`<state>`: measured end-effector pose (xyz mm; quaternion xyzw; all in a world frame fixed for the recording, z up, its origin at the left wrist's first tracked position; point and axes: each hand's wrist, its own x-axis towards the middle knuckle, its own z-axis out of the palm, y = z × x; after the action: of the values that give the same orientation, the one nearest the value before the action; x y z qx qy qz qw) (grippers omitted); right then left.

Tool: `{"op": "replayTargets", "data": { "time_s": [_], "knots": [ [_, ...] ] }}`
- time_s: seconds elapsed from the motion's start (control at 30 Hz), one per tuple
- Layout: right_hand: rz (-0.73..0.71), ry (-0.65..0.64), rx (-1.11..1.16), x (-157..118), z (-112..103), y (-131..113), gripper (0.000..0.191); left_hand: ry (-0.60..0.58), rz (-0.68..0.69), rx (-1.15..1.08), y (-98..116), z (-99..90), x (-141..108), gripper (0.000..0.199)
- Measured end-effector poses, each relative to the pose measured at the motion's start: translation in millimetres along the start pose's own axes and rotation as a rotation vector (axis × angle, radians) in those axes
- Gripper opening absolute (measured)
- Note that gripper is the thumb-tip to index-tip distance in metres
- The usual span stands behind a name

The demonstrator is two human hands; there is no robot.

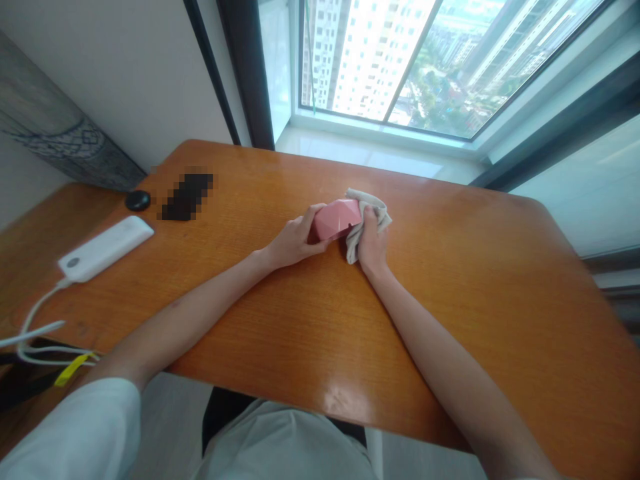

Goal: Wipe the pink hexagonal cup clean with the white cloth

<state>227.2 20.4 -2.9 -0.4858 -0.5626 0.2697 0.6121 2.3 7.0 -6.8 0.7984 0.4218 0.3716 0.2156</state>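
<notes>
A pink faceted case (336,219) is gripped at its left end by my left hand (300,237), the thumb below and the fingers over the top. Around a light grey cloth (367,198) my right hand (373,243) is closed, pressing it against the right end of the case. Part of the cloth hangs down below the case. Both hands are just above the wooden table (280,320). The case's underside and most of my right fingers are hidden.
On the table's left side lie a white power strip (107,248) with its cable, a round black object (137,200) and a dark, pixelated item (187,198). A yellow tag (74,370) hangs near the left edge. Behind the table is a window (380,123).
</notes>
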Motion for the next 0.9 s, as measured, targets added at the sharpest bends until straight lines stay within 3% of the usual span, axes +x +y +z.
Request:
{"op": "replayTargets", "data": {
  "time_s": [0.13,0.27,0.43,0.57,0.67,0.9],
  "knots": [
    [-0.171,-0.065,-0.009,-7,-1,-14,0.057,-0.076,0.053,-0.022,-7,3.5,1,0.076],
    [-0.459,-0.058,-0.239,-13,-8,-22,0.052,-0.118,0.071,0.017,-16,9.7,4,0.085],
    [-0.661,-0.142,-0.475,-21,-10,-25,0.056,0.05,0.153,-0.027,-15,7.0,4,0.078],
    [-0.765,-0.217,-0.518,-26,-4,-25,0.059,0.149,0.165,-0.089,-10,1.8,2,0.064],
    [-0.636,-0.195,-0.373,-24,-1,-24,0.053,0.155,0.117,-0.088,-5,1.4,2,0.051],
    [0.017,-0.118,0.093,-10,2,-17,0.058,0.201,0.044,-0.022,-2,0.8,4,0.05]
  ]
}}
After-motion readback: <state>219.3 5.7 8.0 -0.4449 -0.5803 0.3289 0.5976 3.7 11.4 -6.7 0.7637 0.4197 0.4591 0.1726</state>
